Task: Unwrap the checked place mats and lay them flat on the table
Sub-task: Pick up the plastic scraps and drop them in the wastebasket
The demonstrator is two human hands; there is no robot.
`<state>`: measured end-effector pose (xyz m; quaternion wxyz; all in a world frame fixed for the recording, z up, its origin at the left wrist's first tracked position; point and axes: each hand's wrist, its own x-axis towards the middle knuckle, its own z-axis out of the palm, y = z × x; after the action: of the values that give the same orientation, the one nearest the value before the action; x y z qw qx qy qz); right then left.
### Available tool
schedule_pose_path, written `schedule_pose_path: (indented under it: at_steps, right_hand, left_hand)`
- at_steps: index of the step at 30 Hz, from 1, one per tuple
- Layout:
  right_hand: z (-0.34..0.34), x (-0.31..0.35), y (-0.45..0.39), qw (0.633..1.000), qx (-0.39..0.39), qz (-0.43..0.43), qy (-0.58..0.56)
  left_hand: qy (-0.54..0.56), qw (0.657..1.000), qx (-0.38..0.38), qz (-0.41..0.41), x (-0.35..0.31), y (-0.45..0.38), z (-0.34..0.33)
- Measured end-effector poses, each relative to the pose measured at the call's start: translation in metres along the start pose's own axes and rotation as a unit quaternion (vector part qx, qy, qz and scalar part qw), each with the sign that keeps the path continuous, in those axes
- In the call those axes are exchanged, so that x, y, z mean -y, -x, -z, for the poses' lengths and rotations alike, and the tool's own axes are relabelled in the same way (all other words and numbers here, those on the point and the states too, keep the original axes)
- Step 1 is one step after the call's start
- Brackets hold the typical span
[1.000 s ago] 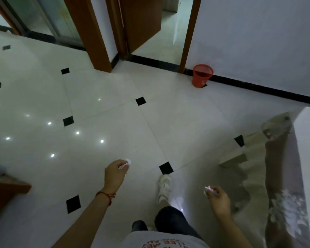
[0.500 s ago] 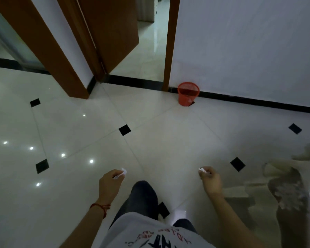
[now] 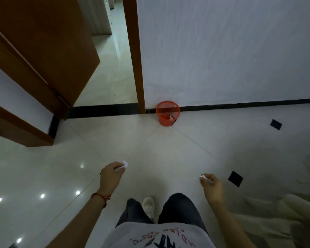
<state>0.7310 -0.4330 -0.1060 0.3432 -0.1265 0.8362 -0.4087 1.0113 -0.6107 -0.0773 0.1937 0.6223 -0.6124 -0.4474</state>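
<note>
No place mats and no table are in view. My left hand [image 3: 111, 174] is closed on a small white crumpled scrap of wrapping [image 3: 123, 165] that pokes out past the fingers. My right hand [image 3: 211, 187] is closed on another small white scrap [image 3: 203, 177]. Both hands are held out in front of me, above a pale tiled floor. An orange mesh waste bin [image 3: 167, 113] stands ahead on the floor against the white wall, beside a door frame, with something white lying inside it.
A brown door [image 3: 48, 51] stands open at the left, with a hallway beyond. The white wall [image 3: 222, 51] has a black skirting. A pale, sofa-like shape [image 3: 284, 212] fills the lower right. My legs and one white shoe [image 3: 149, 205] show below.
I have walked toward the orange bin, which is now nearer and more central. The wall and doorway loom larger. Both hands still hold their white scraps.
</note>
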Motion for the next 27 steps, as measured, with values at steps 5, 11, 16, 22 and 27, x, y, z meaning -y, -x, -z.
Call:
schedule_pose_path:
  at_steps: [5, 11, 16, 22, 27]
  right_hand:
    - [-0.009, 0.035, -0.054, 0.999, -0.018, -0.031, -0.011]
    - [-0.019, 0.091, -0.159, 0.998, -0.032, -0.052, 0.002]
    - [-0.024, 0.163, -0.247, 0.999, -0.008, -0.051, 0.018]
    - [-0.049, 0.227, -0.344, 0.996, 0.011, -0.074, 0.046]
    - [-0.091, 0.230, -0.406, 0.994, 0.027, -0.085, 0.062]
  left_hand:
    - [0.004, 0.999, 0.038, -0.038, -0.062, -0.100, -0.029]
    - [-0.016, 0.997, 0.040, -0.058, -0.114, -0.198, -0.079]
    - [-0.031, 0.998, 0.050, -0.008, -0.149, -0.261, -0.102]
    - [-0.027, 0.997, 0.058, 0.048, -0.175, -0.327, -0.126]
    - [-0.056, 0.992, 0.096, 0.067, -0.168, -0.390, -0.167]
